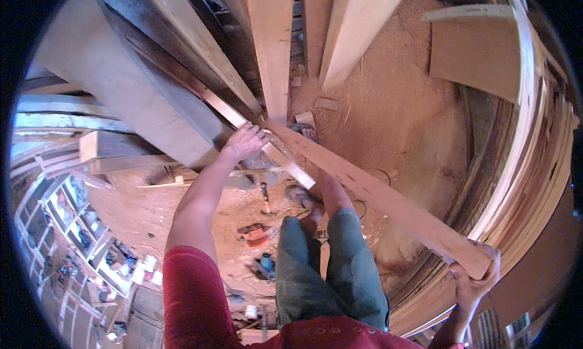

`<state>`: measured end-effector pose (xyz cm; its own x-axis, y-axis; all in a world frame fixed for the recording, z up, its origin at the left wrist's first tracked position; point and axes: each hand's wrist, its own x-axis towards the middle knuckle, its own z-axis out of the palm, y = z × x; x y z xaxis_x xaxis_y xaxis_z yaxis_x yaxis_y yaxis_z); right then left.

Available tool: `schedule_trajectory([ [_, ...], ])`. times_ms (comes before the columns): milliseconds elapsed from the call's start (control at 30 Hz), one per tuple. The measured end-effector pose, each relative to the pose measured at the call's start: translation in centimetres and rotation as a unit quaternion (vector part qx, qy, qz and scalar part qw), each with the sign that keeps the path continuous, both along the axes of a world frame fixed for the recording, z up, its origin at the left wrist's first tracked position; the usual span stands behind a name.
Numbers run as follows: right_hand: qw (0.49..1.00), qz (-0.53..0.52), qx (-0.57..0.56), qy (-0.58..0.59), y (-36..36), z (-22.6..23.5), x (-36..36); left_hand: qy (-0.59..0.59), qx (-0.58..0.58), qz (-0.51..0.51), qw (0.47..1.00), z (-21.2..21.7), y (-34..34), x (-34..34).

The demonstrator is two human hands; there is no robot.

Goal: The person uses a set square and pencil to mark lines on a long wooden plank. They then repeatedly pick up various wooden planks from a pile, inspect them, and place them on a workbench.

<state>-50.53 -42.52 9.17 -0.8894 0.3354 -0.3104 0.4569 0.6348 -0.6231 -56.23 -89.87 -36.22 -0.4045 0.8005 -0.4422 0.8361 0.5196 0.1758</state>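
Note:
A long reddish-brown plank (382, 197) slants across in front of me. My right hand (477, 275) grips its near end at the right, with the thumb on one side and the fingers round the other. My left hand (246, 143) is closed over a narrow pale batten (293, 168) near the plank's far end. The fingertips come close to that plank end; whether they also touch it, I cannot tell. The batten passes under the hand and sticks out on both sides of it.
Upright boards (270, 51) lean ahead, with a wide grey board (139, 100) at the left. On the dusty floor lie a hammer (265, 197), an orange power tool (255, 235) and a blue tool (266, 264). Long curved-looking boards (522, 185) are stacked at the right. Shelving (76, 227) stands left.

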Motion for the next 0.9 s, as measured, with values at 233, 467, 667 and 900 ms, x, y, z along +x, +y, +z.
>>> schedule_trajectory([
  [233,0.989,-0.02,0.147,-0.024,3.5,12.2,7.6,-0.222,0.174,0.089,0.955,18.2,5.2,-5.2],
  [467,0.974,-0.134,0.182,0.032,2.0,17.5,21.6,-0.251,0.368,0.352,0.823,42.1,12.4,-1.4],
  [667,0.952,-0.222,0.183,0.108,1.6,20.9,36.9,-0.132,0.667,0.363,0.637,64.6,15.1,4.2],
  [900,0.927,-0.299,0.211,0.081,0.4,23.3,51.3,-0.304,0.777,0.391,0.389,73.8,19.9,11.8],
])
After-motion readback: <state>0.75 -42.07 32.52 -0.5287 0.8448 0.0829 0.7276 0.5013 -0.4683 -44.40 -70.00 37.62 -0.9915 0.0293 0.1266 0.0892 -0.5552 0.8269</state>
